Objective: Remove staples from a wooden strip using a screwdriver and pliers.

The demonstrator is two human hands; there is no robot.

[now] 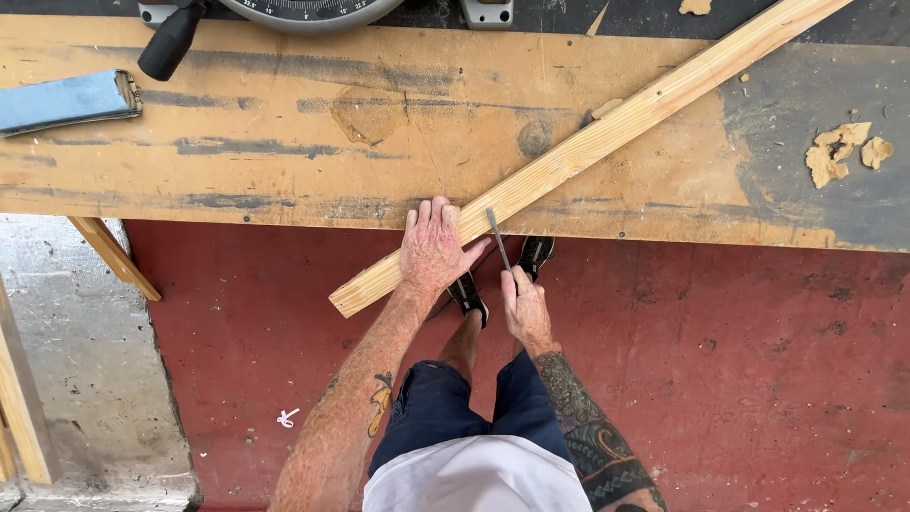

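Right hand (526, 308) pinches pencil (499, 239); left hand (433, 248) flattens overhanging batten (588, 152) at bench edge (237, 213).

Worn plywood workbench (237, 152) over red-painted floor (739, 379), grey concrete slab (85, 379) alongside.

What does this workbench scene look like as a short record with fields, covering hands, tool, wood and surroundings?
left hand: left hand pressed flat on the wooden strip
right hand: right hand holds a pencil, tip at the strip
wood: long pale strip lying diagonally, near end past the workbench edge
behind: saw base, blue pad
floor: red floor
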